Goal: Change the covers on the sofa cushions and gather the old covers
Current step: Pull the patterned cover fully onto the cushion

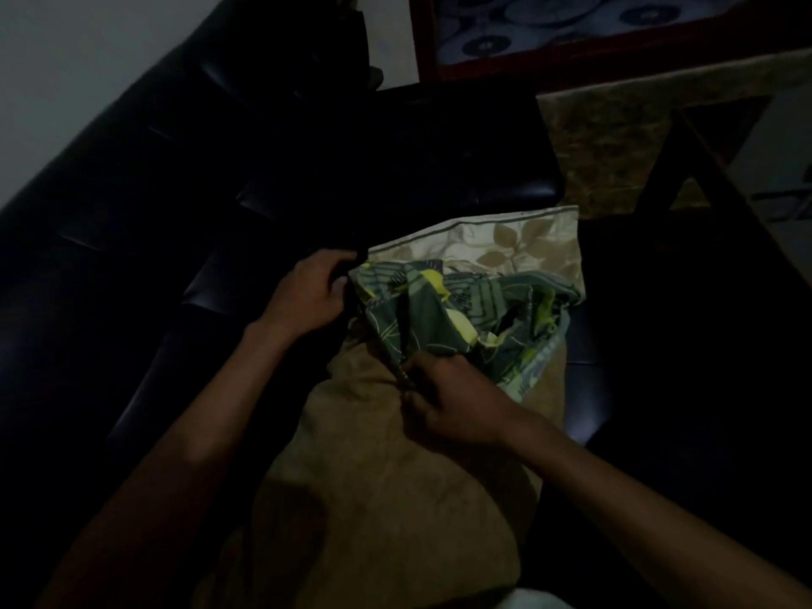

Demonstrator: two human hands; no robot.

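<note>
On sofa (175, 213): two hands (307, 296) gripping one green cover (439, 309) (one tan cushion (386, 476) beneath).

- I see a black, glossy sofa (184, 178), very dark in this dim light.
- The bunched cover (457, 309) is dark grey-green, with pale line patterns and yellow-green patches.
- Beneath it, a second cover (518, 243) is cream with tan leaf shapes and a grey-green stripe along its edge.
- The cushion (378, 468) looks plain tan-brown.
- The rug (615, 138) on the floor is mottled olive-tan.
- At the top, I make out a reddish-brown frame (571, 59) around a grey-blue surface printed with round disc shapes.
</note>
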